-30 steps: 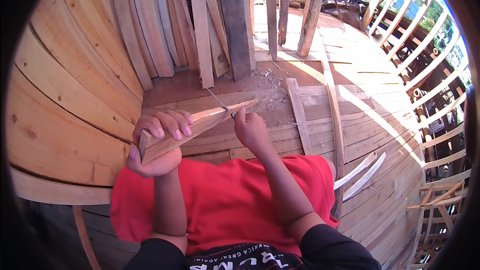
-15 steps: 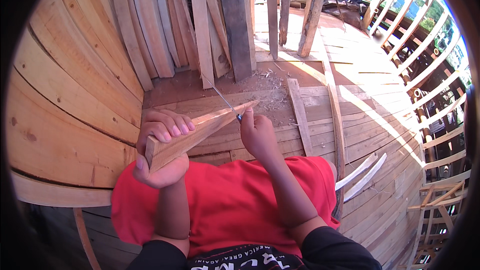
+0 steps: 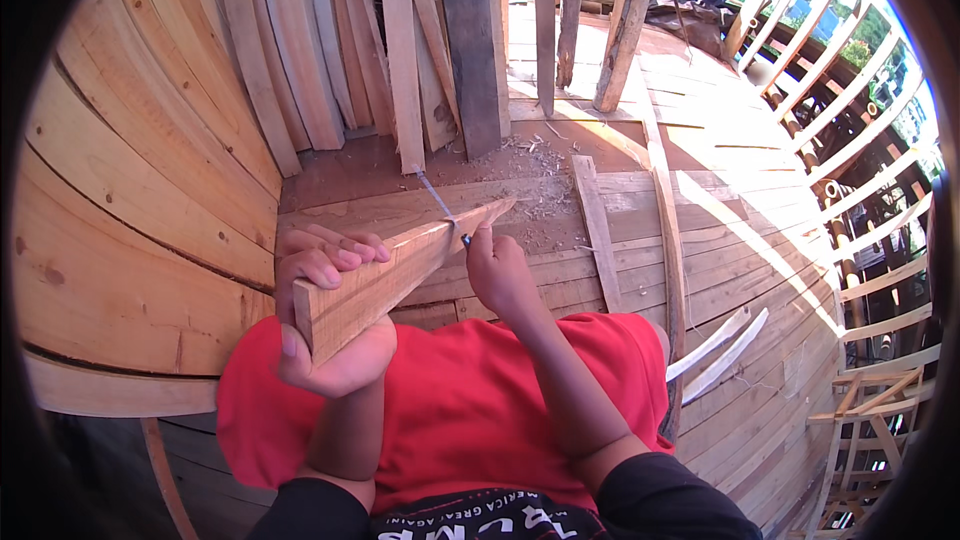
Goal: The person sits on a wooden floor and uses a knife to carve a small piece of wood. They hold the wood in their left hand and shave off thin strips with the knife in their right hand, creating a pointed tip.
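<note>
A tapered wooden wedge (image 3: 375, 285) is gripped at its thick end by my left hand (image 3: 345, 360), palm beneath and fingers curled over the top edge. Its thin point slants away to the right. My right hand (image 3: 497, 265) is closed on the dark handle of a long thin-bladed knife (image 3: 435, 196). The blade crosses the wedge's upper edge nearer the pointed end and juts out beyond it. My right fingertips are close beside the wedge's near face.
Curved planking (image 3: 140, 230) rises at my left. Upright boards (image 3: 300, 50) lean behind the work, and wood shavings (image 3: 545, 185) litter the plank floor. A loose board (image 3: 598, 230) and two pale curved strips (image 3: 725, 355) lie to the right. Open ribs (image 3: 850, 170) line the far right.
My right hand and the knife have moved a little left along the wedge, and the blade now lies flatter across its edge. My left hand has dipped slightly, tilting the wedge's face.
</note>
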`<act>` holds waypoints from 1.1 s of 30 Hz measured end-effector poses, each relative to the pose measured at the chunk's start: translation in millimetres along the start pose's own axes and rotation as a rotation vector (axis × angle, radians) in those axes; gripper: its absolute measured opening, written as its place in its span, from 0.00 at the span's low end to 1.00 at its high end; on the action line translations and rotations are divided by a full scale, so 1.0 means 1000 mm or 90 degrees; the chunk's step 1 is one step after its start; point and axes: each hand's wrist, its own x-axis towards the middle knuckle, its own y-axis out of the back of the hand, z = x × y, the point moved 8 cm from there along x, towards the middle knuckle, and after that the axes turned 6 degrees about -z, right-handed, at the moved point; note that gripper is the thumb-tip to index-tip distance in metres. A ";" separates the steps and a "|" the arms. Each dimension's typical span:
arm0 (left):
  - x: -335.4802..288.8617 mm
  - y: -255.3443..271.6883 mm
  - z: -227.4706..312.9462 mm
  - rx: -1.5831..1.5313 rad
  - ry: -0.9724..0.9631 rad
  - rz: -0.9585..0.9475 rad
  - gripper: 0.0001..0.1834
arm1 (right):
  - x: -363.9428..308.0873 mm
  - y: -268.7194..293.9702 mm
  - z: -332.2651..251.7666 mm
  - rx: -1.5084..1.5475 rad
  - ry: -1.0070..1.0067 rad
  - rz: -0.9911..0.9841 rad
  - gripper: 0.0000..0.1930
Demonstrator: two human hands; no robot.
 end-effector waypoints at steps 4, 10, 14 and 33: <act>0.001 -0.001 -0.016 -0.029 -0.003 0.028 0.24 | 0.031 -0.003 0.037 0.027 0.023 0.078 0.33; 0.003 0.005 -0.009 0.012 0.014 -0.036 0.25 | 0.005 -0.002 -0.001 -0.044 -0.008 0.038 0.34; 0.003 -0.009 -0.014 -0.004 0.002 0.001 0.27 | 0.051 0.011 0.098 -0.063 -0.085 0.194 0.34; 0.010 0.001 -0.012 -0.034 0.031 -0.150 0.24 | 0.029 -0.001 0.039 -0.029 -0.066 0.008 0.33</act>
